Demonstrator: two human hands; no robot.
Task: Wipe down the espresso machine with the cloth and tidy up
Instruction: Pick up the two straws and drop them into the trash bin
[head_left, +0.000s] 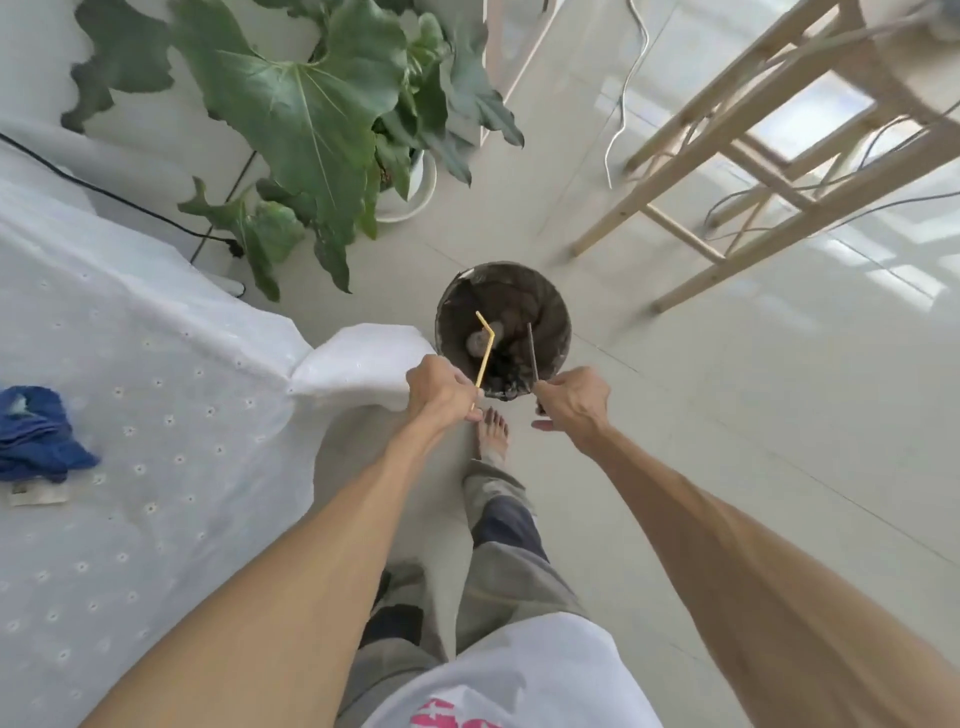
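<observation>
- Bin (503, 291): contents dark and indistinct; near rim hidden behind both hands.
- Yellow straw (485, 349): lower end concealed within left hand (439, 391).
- Dark stick (532, 352): base hidden in right hand (576, 402).
- Wooden stool (769, 156): seat cut off at upper edge.
- Label (37, 494) beside blue cloth (36, 434): print illegible.

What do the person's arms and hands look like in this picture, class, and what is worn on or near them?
Both arms are bare from the bottom edge of the frame to the fingers: no sleeves show. The left hand and right hand wear no gloves, and no rings, watch or bracelets can be seen. The forearms look slim and long in the wide-angle view. Below them shows a white top with a pink print.
</observation>
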